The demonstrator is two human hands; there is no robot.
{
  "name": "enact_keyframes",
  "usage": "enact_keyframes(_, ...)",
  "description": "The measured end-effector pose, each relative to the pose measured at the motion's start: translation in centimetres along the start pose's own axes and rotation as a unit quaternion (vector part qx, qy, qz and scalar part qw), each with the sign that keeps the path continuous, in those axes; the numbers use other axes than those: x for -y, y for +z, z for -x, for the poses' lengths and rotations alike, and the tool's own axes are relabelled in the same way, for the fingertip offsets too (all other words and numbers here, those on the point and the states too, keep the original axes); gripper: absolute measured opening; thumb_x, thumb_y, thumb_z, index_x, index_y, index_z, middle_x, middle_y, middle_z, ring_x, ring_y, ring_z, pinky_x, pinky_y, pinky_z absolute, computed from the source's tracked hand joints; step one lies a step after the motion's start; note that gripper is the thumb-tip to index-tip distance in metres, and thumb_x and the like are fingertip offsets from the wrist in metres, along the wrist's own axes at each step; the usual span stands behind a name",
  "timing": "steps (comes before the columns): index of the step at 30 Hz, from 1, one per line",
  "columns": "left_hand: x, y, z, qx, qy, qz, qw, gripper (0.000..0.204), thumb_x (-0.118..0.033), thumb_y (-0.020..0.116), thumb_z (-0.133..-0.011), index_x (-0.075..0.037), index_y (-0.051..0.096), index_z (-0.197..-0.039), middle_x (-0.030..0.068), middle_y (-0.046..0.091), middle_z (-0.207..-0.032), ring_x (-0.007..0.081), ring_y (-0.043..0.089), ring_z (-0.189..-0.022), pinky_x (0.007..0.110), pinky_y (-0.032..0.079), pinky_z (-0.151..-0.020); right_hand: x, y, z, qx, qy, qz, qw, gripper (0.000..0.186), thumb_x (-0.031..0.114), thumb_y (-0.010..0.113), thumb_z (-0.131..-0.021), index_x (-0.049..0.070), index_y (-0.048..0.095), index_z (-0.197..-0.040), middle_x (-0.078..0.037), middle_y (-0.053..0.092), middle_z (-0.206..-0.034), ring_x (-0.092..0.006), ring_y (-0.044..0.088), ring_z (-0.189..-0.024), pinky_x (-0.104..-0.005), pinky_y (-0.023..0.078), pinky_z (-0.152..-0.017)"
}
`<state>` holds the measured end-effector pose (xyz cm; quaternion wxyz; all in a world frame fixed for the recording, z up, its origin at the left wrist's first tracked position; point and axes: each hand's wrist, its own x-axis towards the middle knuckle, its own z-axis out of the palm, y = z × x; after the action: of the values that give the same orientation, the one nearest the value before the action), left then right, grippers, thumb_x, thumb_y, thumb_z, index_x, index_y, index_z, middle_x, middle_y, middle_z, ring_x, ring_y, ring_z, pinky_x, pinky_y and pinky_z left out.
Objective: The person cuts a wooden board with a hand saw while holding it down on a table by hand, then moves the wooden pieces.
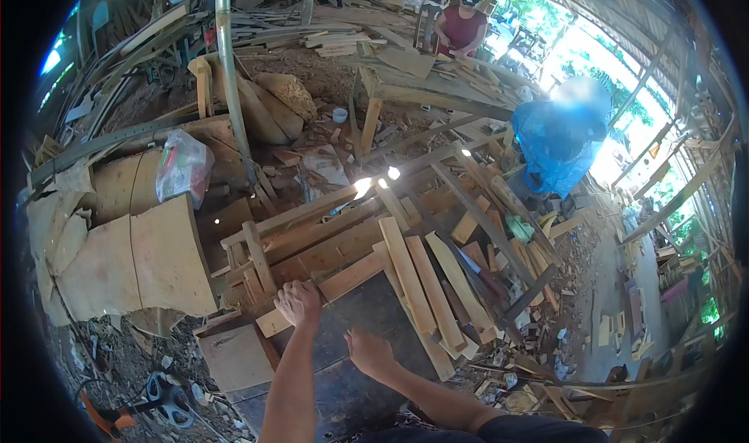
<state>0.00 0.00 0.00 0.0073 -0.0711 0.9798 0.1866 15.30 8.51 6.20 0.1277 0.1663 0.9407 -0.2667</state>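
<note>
Left hand [299, 302] half-curled over a plank [353, 277] along the dark surface [339, 384]'s far side, right hand [370, 354] loosely fisted, can't tell if either's gripping anything. Boards [409, 275] off to the right, scraps [521, 401] all over the shed floor [608, 271].

Counted from the middle of the view, a workbench with a dark, scuffed top [351, 377] stands at six o'clock, carrying a pale board [355, 277] along its far edge and, at five o'clock, several loose planks [431, 287] laid nearly side by side over its right edge. At one o'clock a rough wooden table [437, 106] bears a thin panel [407, 62] and scattered strips, while the dirt ground [328, 84] holds wood scraps, a white cup [339, 115] at eleven o'clock and an orange-and-black tool [117, 422] at eight o'clock.
</note>
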Motion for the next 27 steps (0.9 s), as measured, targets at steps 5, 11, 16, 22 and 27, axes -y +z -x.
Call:
enact_keyframes(5,0.5,-1.2,-1.4,-0.032,0.049,-0.014,0.998,0.031,-0.025,0.048,-0.089,-0.004,0.071,-0.089,0.0134,0.068,-0.099,0.0309,0.060,-0.100,0.045,0.041,-0.089,2.9,1.8,-6.0,-0.105,-0.044,-0.048,0.992,0.028,0.028,0.047,-0.098,0.002,0.057,-0.099,-0.021,0.068,-0.084,-0.0413,0.066,-0.080,-0.0519,0.052,-0.072)
enact_keyframes(11,2.3,0.8,-0.4,-0.046,0.030,-0.004,0.998,0.030,-0.026,0.049,-0.088,-0.005,0.070,-0.089,0.0131,0.068,-0.099,0.0305,0.060,-0.102,0.045,0.040,-0.090,1.3,0.7,0.3,0.016,-0.002,0.006,1.000,0.024,0.026,0.045,-0.099,0.005,0.055,-0.107,-0.020,0.068,-0.085,-0.0407,0.067,-0.082,-0.0519,0.052,-0.073)
enact_keyframes(16,0.1,-0.2,0.2,-0.052,0.079,0.022,0.995,0.027,-0.027,0.051,-0.086,-0.008,0.071,-0.090,0.0103,0.068,-0.099,0.0291,0.060,-0.103,0.045,0.042,-0.089,0.5,2.8,-5.7,-0.135,-0.053,-0.025,0.989,0.024,0.026,0.048,-0.098,0.004,0.056,-0.100,-0.021,0.067,-0.085,-0.0414,0.066,-0.082,-0.0531,0.051,-0.073)
enact_keyframes(22,1.0,0.8,-0.7,-0.051,0.040,-0.006,0.998,0.029,-0.028,0.051,-0.088,-0.007,0.071,-0.087,0.0111,0.068,-0.095,0.0296,0.062,-0.096,0.045,0.043,-0.086,0.7,1.2,-0.6,-0.045,-0.006,0.012,0.999,0.024,0.026,0.048,-0.098,0.004,0.056,-0.099,-0.021,0.067,-0.080,-0.0415,0.066,-0.078,-0.0527,0.051,-0.071)
enact_keyframes(27,0.1,0.4,-0.3,-0.041,0.062,0.005,0.997,0.031,-0.027,0.049,-0.089,-0.005,0.071,-0.087,0.0133,0.068,-0.094,0.0306,0.062,-0.094,0.045,0.042,-0.087,1.0,1.3,-3.9,-0.068,-0.009,0.023,0.997,0.025,0.028,0.049,-0.098,0.003,0.055,-0.095,-0.022,0.067,-0.079,-0.0396,0.068,-0.078,-0.0510,0.053,-0.070)
